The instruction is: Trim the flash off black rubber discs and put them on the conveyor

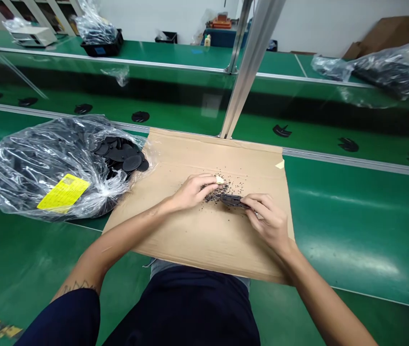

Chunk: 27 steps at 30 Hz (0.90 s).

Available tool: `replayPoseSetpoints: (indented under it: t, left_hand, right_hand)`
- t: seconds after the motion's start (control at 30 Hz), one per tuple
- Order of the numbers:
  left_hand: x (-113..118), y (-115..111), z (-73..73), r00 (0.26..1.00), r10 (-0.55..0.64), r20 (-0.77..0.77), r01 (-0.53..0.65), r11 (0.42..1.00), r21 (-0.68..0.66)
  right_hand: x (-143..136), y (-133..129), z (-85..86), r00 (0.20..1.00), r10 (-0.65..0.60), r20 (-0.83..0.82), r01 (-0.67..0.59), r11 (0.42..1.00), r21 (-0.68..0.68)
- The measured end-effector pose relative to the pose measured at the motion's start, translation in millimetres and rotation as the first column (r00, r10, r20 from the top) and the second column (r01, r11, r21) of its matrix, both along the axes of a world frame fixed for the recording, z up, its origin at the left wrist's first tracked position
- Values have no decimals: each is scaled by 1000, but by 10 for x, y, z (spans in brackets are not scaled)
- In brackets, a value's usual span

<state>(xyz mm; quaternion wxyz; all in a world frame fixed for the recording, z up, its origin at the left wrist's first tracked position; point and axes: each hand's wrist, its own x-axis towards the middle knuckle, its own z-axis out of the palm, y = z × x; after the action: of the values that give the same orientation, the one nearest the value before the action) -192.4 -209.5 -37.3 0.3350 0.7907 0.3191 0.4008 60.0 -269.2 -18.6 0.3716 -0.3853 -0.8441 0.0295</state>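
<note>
A brown cardboard sheet [175,226] lies in front of me, with a scattered pile of tiny black pieces [211,196] near its middle. My left hand [196,190] is closed at the left of the pile, its fingers pressed together and a pale yellow covering on a fingertip; whether it holds one of the tiny pieces is too small to tell. My right hand [266,216] grips the right end of a flat black part [232,200], which is held over the right side of the pile.
At the left, a clear plastic bag [39,163] with a yellow label spills black discs [131,162] towards the cardboard. Beyond a metal post [246,72], several black parts [140,117] lie on a green belt. Black bins and bagged items stand on the rear shelf.
</note>
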Motion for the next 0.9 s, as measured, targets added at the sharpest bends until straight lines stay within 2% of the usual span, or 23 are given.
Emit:
replayPoseSetpoints:
  t: [0.13, 0.23, 0.33, 0.43, 0.5, 0.57, 0.7, 0.8, 0.9]
  left_hand:
    - [136, 188, -4, 977, 20, -212, -16, 1000, 19]
    - [231, 192, 47, 980, -15, -198, 25, 999, 46]
    - [295, 146, 142, 981, -123, -147, 133, 990, 54]
    - [258, 269, 233, 939, -132, -317, 172, 980, 101]
    - [125, 499, 302, 906, -39, -422, 104, 986, 133]
    - [-78, 811, 394, 874, 100, -476, -23, 986, 165]
    - [-424, 1504, 562, 786, 347, -511, -273, 937, 216]
    - [-476, 1949, 585, 738, 439, -513, -383, 898, 217]
    - [-477, 2234, 558, 684, 467, -561, -438, 877, 197]
  right_hand:
    - [49, -20, -27, 999, -29, 46, 27, 999, 26]
    - [63, -4, -26, 997, -30, 73, 27, 999, 44]
    - [28, 71, 11, 998, 6, 68, -11, 997, 74]
    - [20, 168, 61, 996, 12, 91, -21, 994, 106]
    - [96, 201, 75, 992, -21, 122, 6, 992, 127]
    - [243, 183, 67, 993, -43, 110, 27, 990, 141]
    - [580, -16, 54, 992, -109, 59, 102, 989, 108]
    - [749, -201, 76, 984, -149, 94, 142, 987, 76]
    - [875, -308, 106, 975, -172, 140, 165, 985, 56]
